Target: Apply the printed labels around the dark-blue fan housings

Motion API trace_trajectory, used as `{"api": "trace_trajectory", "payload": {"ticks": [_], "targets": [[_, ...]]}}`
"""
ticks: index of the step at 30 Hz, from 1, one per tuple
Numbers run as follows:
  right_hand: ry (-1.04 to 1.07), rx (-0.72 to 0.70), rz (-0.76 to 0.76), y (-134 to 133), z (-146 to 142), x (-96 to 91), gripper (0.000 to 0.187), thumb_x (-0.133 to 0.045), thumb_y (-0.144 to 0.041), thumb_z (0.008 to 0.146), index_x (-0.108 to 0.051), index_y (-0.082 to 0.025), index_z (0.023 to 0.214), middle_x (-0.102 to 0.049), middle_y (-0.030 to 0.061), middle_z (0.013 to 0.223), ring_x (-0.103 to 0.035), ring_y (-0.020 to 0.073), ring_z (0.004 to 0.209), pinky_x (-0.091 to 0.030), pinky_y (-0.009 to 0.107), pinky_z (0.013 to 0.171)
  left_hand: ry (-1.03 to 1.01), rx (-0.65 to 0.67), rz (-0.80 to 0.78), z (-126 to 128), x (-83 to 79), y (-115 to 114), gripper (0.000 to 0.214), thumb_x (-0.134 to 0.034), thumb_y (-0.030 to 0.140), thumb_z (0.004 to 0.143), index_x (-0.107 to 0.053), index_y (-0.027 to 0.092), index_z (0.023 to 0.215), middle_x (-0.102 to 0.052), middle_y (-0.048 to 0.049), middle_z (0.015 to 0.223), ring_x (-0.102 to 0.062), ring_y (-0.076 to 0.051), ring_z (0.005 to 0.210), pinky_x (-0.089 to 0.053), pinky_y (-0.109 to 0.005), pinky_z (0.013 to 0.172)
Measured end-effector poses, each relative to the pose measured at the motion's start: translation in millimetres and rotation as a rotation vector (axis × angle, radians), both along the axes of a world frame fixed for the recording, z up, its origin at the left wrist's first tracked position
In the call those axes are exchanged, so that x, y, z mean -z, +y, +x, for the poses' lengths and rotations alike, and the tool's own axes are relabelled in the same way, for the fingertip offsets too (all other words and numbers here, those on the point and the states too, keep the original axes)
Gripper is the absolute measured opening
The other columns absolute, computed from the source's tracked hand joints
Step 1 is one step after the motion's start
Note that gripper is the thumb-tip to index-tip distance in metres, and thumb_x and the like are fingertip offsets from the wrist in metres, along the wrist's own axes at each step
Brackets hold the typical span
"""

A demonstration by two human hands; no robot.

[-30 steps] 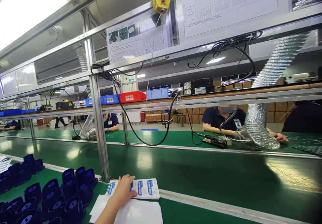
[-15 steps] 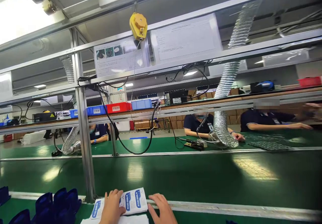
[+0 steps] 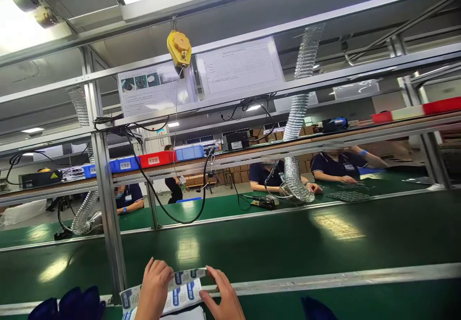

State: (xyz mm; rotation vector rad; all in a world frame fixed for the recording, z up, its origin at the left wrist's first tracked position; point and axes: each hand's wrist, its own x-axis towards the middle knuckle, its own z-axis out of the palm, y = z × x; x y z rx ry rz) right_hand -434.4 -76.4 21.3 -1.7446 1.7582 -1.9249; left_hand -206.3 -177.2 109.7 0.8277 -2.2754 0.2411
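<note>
The person's left hand [image 3: 154, 284] is curling over the upper edge of a printed strip [image 3: 185, 276] and appears to be pinching it, though the thumb's contact is hiding behind the knuckles. The right hand [image 3: 224, 295] is keeping its thumb and forefinger apart, the forefinger touching the strip's far right corner. The strip is hanging tilted just above a printed stack [image 3: 184, 295], with white sheets [image 3: 189, 314] lying nearer the person. Good handling is probably depending on the 2 hands sharing a light, even tension, so that the thin strip is lifting flat without creasing; the right thumb, near the stack's edge, is well placed for checking that only 1 layer is coming up. Around this, a metal post [image 3: 111, 233] is standing just beyond the strip's left end, likely limiting room there, and a metal rail [image 3: 270, 286] is running along the green belt [image 3: 252, 243]. Dark blue parts [image 3: 74, 305] are sitting at lower left, and 1 dark piece [image 3: 317, 309] is showing at lower right. A black cable [image 3: 183, 221] is looping down beyond the hands, apparently clear of them. Across the belt, a co-worker [image 3: 265, 178] is sitting beside a silver duct [image 3: 293, 171].
</note>
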Motion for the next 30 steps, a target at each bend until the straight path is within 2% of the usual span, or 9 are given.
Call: {"api": "trace_trajectory", "payload": {"ticks": [4,8,10,15,19,22,25,27,30], "targets": [[-0.046,0.02,-0.136,9,-4,-4.5,0.042,-0.068,-0.054,0.094,-0.067,-0.027,0.126,-0.075,0.0075,0.106,-0.072,0.0276,0.086,-0.059,0.033,0.067,-0.04,0.08,-0.163,-8,-4.4,13,0.032,-0.048,0.007,0.099,-0.071,0.025,0.087,-0.07,-0.0007,0.085,-0.068,-0.02,0.095,-0.037,-0.059,0.123],[-0.032,0.012,-0.171,35,-24,-15.2,0.032,-0.059,-0.055,0.102,-0.07,-0.025,0.099,-0.07,0.0066,0.096,-0.065,0.0221,0.072,-0.056,0.033,0.066,-0.128,0.206,-0.237,-11,-11.8,34,0.037,-0.042,0.004,0.101,-0.071,0.025,0.093,-0.069,-0.0007,0.087,-0.067,-0.018,0.09,-0.042,-0.061,0.121],[-0.023,-0.007,-0.168,55,-35,-19.3,0.031,-0.061,-0.054,0.101,-0.071,-0.024,0.095,-0.069,0.0068,0.098,-0.063,0.021,0.07,-0.054,0.032,0.064,-0.133,0.276,-0.26,-13,-16.8,50,0.039,-0.039,0.004,0.102,-0.071,0.024,0.094,-0.069,-0.0012,0.085,-0.066,-0.017,0.087,-0.045,-0.063,0.118],[0.137,-0.179,-0.063,120,-50,-22.8,0.03,-0.054,-0.042,0.106,-0.074,-0.026,0.09,-0.07,0.0047,0.09,-0.065,0.0213,0.075,-0.051,0.032,0.067,-0.141,0.43,-0.102,-23,-23.0,93,0.027,-0.048,0.01,0.102,-0.069,0.024,0.093,-0.067,-0.0017,0.085,-0.066,-0.018,0.086,-0.047,-0.059,0.118],[0.191,-0.196,0.078,154,-49,-26.1,0.039,-0.045,-0.037,0.11,-0.065,-0.024,0.079,-0.064,0.0028,0.076,-0.062,0.0203,0.07,-0.047,0.031,0.065,-0.202,0.51,-0.005,-30,-17.5,109,0.02,-0.052,0.013,0.099,-0.066,0.023,0.089,-0.066,-0.0004,0.084,-0.065,-0.018,0.085,-0.044,-0.058,0.121],[0.268,-0.214,0.186,160,-52,-30.5,0.035,-0.042,-0.031,0.109,-0.069,-0.023,0.088,-0.069,0.0042,0.082,-0.066,0.0209,0.076,-0.049,0.031,0.068,-0.231,0.493,-0.077,-31,-11.9,112,0.025,-0.049,0.01,0.099,-0.063,0.022,0.082,-0.063,-0.0005,0.079,-0.063,-0.018,0.082,-0.045,-0.059,0.117],[0.476,-0.192,0.194,160,-58,-36.2,0.035,-0.041,-0.017,0.102,-0.072,-0.024,0.113,-0.075,0.0075,0.104,-0.071,0.0228,0.091,-0.052,0.033,0.075,-0.288,0.424,-0.101,-32,-7.7,118,0.025,-0.051,0.01,0.097,-0.062,0.021,0.077,-0.064,-0.0026,0.081,-0.062,-0.021,0.083,-0.054,-0.048,0.094],[0.656,-0.167,0.242,163,-61,-40.5,0.035,-0.045,-0.012,0.097,-0.075,-0.026,0.108,-0.075,0.0066,0.107,-0.071,0.0236,0.092,-0.049,0.033,0.072,-0.394,0.367,-0.027,-34,-5.3,127,0.023,-0.056,0.013,0.097,-0.063,0.02,0.075,-0.067,-0.0037,0.086,-0.063,-0.023,0.085,-0.051,-0.041,0.079],[0.779,-0.213,0.362,171,-61,-47.7,0.026,-0.052,-0.015,0.099,-0.076,-0.026,0.096,-0.075,0.0037,0.101,-0.072,0.0225,0.086,-0.045,0.032,0.068,-0.578,0.33,0.127,-43,-0.4,144,0.017,-0.063,0.018,0.096,-0.066,0.021,0.08,-0.07,-0.0039,0.094,-0.065,-0.025,0.089,-0.049,-0.039,0.077]]}}
